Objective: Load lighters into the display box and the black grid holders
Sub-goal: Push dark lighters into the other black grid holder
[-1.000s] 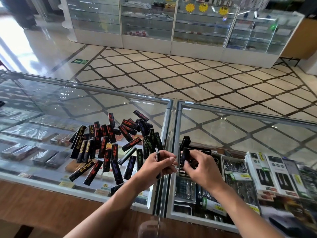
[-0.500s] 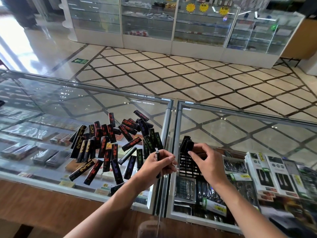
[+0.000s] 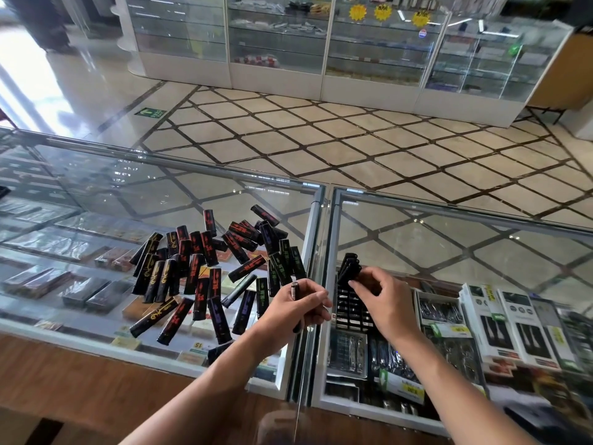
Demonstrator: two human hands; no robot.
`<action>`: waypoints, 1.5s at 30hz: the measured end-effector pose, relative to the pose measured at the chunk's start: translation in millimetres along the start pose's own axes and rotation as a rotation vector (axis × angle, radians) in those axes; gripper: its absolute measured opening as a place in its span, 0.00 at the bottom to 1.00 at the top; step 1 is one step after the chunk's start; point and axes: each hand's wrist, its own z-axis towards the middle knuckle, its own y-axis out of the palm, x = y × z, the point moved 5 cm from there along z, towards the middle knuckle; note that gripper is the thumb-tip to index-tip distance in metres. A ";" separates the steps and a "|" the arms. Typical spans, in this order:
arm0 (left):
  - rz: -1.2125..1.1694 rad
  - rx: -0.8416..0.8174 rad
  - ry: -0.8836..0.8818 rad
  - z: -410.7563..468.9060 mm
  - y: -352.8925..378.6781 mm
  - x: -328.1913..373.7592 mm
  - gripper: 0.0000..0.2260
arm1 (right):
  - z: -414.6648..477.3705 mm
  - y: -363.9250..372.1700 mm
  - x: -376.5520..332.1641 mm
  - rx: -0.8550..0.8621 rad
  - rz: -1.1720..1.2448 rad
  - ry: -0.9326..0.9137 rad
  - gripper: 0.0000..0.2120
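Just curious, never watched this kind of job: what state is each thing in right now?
Left hand: closed round one upright lighter.
Right hand: fingertips at the slotted lighters.
Black grid holder: mostly empty, a few lighters standing at its far end.
Loose lighters: scattered flat on the glass counter.

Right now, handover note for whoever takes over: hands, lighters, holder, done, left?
Left hand: shut on one lighter, upright, beside the counter seam.
Right hand: at the black grid holder, fingers on the lighters in its far rows; grip unclear.
Loose lighters: scattered flat on the left glass counter.
Done: a few lighters stand in the holder's far end.
Left: most slots show empty; the pile remains to be loaded.
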 end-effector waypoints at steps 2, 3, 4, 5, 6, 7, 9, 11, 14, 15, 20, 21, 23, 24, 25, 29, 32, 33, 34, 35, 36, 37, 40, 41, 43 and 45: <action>-0.004 -0.006 0.000 -0.1 -0.1 -0.2 0.05 | 0.5 -1.8 -0.9 -0.003 -0.016 -0.003 0.08; -0.004 -0.006 0.000 -0.2 -0.4 -0.4 0.05 | 0.8 -2.3 -0.9 -0.009 -0.018 0.000 0.08; -0.004 -0.005 0.000 -0.1 -0.4 -0.6 0.05 | 1.0 -2.6 -0.8 -0.015 -0.017 0.005 0.08; -0.004 -0.004 0.000 0.1 -0.4 -0.6 0.06 | 1.2 -2.6 -0.6 -0.021 -0.018 0.009 0.08; -0.005 -0.005 0.000 0.2 -0.5 -0.8 0.06 | 1.5 -2.5 -0.5 -0.024 -0.019 0.014 0.08; -0.007 -0.006 0.000 0.3 -0.4 -0.8 0.06 | 1.8 -2.3 -0.5 -0.025 -0.021 0.018 0.08; -0.010 -0.011 -0.001 0.0 -0.7 -0.7 0.06 | 2.3 -1.4 -0.6 -0.022 -0.030 0.029 0.09; -0.007 -0.014 -0.001 -0.3 -0.6 -0.2 0.06 | 3.0 -1.0 0.3 -0.017 -0.036 0.045 0.09; -0.005 -0.014 0.000 -0.9 0.4 0.7 0.05 | 4.2 -1.6 2.4 -0.010 -0.058 0.074 0.10; -0.006 -0.014 0.000 -1.2 0.6 1.0 0.05 | 4.5 -1.7 2.8 -0.018 -0.077 0.077 0.10; -0.007 -0.020 0.000 -2.2 1.1 1.8 0.05 | 3.0 -1.2 1.4 -0.046 -0.137 0.057 0.11; -0.008 -0.019 0.001 -2.4 1.0 1.8 0.06 | 2.7 -0.9 1.1 -0.045 -0.140 0.057 0.11; -0.003 -0.017 0.000 -2.7 0.6 1.9 0.05 | 2.4 0.6 1.6 -0.048 -0.142 0.061 0.11; -0.002 -0.015 -0.001 -2.5 0.3 1.5 0.05 | 2.2 1.0 1.8 -0.049 -0.139 0.065 0.11; -0.003 -0.014 -0.001 -2.3 0.4 1.5 0.06 | 2.4 1.0 1.8 -0.049 -0.136 0.068 0.11; 0.004 -0.008 0.000 -1.9 1.4 2.1 0.06 | 3.1 0.3 1.4 -0.053 -0.123 0.075 0.08; 0.003 -0.007 -0.003 -3.3 2.7 3.1 0.06 | 2.8 -0.2 -0.1 -0.058 -0.105 0.078 0.08; 0.000 -0.009 -0.002 -3.7 3.1 3.4 0.06 | 2.4 -0.5 -0.2 -0.057 -0.097 0.077 0.07; -0.001 -0.010 -0.002 -4.0 3.4 3.6 0.06 | 1.8 -1.2 0.0 -0.054 -0.089 0.077 0.07; -0.004 -0.010 -0.003 -4.0 3.8 3.9 0.07 | 1.3 -2.2 0.1 -0.047 -0.079 0.077 0.07; -0.004 -0.010 -0.004 -4.0 3.9 3.9 0.07 | 0.7 -3.6 0.0 -0.035 -0.071 0.075 0.07; -0.003 -0.009 -0.005 -3.9 4.0 4.1 0.07 | 0.0 -5.2 -0.4 -0.018 -0.069 0.068 0.07; 0.011 -0.003 -0.003 -3.5 4.1 3.5 0.06 | -2.5 -9.7 -6.2 0.032 -0.048 0.014 0.09; 0.019 0.001 -0.002 -3.3 4.3 3.0 0.05 | -3.1 -10.5 -10.2 0.034 -0.031 -0.015 0.10; 0.054 0.010 0.001 -2.5 4.8 2.1 0.06 | -4.3 -9.6 -20.8 0.005 0.003 -0.078 0.10; 0.078 0.011 -0.004 -2.2 6.1 1.5 0.09 | -6.2 -5.1 -32.0 -0.054 0.021 -0.127 0.09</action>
